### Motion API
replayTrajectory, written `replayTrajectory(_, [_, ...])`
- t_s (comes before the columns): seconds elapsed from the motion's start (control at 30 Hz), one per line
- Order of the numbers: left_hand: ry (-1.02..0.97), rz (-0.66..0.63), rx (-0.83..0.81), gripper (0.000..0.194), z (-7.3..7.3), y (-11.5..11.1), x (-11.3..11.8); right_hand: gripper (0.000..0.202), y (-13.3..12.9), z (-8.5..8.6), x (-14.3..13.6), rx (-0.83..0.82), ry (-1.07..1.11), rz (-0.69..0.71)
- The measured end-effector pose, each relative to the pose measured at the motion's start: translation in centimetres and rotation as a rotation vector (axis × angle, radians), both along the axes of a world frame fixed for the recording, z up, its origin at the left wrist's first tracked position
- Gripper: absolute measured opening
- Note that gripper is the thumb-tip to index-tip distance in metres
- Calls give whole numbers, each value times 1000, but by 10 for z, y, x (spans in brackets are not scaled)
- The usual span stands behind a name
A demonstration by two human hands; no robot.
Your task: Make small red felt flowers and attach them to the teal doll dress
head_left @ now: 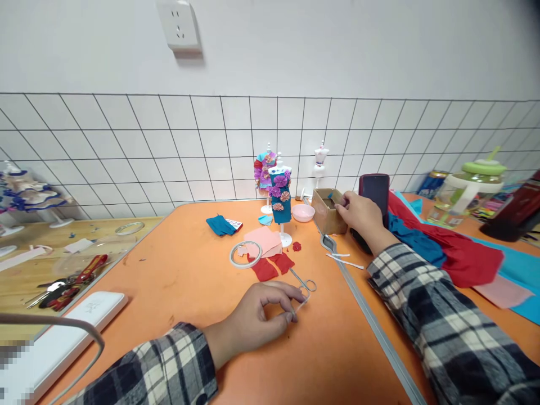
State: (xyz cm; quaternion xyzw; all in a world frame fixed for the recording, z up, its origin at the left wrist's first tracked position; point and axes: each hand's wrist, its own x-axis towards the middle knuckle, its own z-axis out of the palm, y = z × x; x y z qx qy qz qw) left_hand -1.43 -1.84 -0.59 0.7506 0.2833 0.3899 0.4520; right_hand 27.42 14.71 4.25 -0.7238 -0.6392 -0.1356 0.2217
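My left hand is low over the orange table, thumb and fingers pinched on a thin whitish strip. Right beside its fingertips lie scissors with metal loops. Over the right rim of a small cardboard box reaches my right hand, fingers curled together; what they hold, if anything, is hidden. Beyond the left hand are red fabric pieces, pink fabric and a ring-shaped roll. A mini dress form stands upright in a teal dress with purple and pink flowers.
Two more dress forms, one dressed and one mostly white, stand behind. A pink bowl sits near the box. A phone leans upright by my right wrist. Red fabric and a lidded jug are right; a white power bank is left.
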Motion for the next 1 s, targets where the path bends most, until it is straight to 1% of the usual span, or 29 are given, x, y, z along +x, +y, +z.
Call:
replayTrajectory(0.1, [2, 7, 7, 15, -1, 0, 0, 29, 0, 0, 1, -29, 6, 1])
replayTrajectory(0.2, [2, 6, 8, 17, -2, 0, 0, 36, -1, -1, 1, -46, -3, 33])
replayTrajectory(0.27, [3, 2, 8, 17, -3, 0, 0, 36, -1, -2, 2, -48, -7, 53])
replayTrajectory(0.4, [-1, -5, 6, 14, -2, 1, -1, 25, -1, -1, 4, 53, 10, 89])
replayTrajectory(0.47, [-7, -2, -6, 13, -1, 2, -1, 22, -1, 0, 4, 66, 32, 78])
replayTrajectory(0.53, [-13, 5, -30, 11, -1, 3, -3, 28, -3, 4, 3, 73, 80, 57])
replayTrajectory(0.6, [-33, 21, -72, 8, -1, 5, -5, 31, -10, 10, -4, 159, 134, 89])
replayTrajectory(0.63, [-49, 33, -103, 7, -2, 6, -6, 30, -17, 12, -9, 232, 154, 136])
replayTrajectory(0.7, [-100, 59, -179, 10, -4, 8, -10, 31, -36, 15, -24, 377, 180, 276])
replayTrajectory(0.77, [-161, 77, -249, 16, -7, 11, -13, 27, -61, 13, -42, 453, 195, 461])
replayTrajectory(0.83, [-212, 78, -300, 18, -11, 13, -16, 19, -88, 3, -60, 420, 219, 652])
replayTrajectory(0.9, [-255, 63, -343, 17, -14, 14, -18, 16, -110, -10, -74, 345, 286, 782])
replayTrajectory(0.97, [-292, 44, -379, 14, -15, 14, -18, 13, -124, -22, -84, 225, 290, 967])
replayTrajectory(1.0, [-315, 37, -396, 13, -14, 14, -18, 16, -127, -27, -86, 172, 267, 1073])
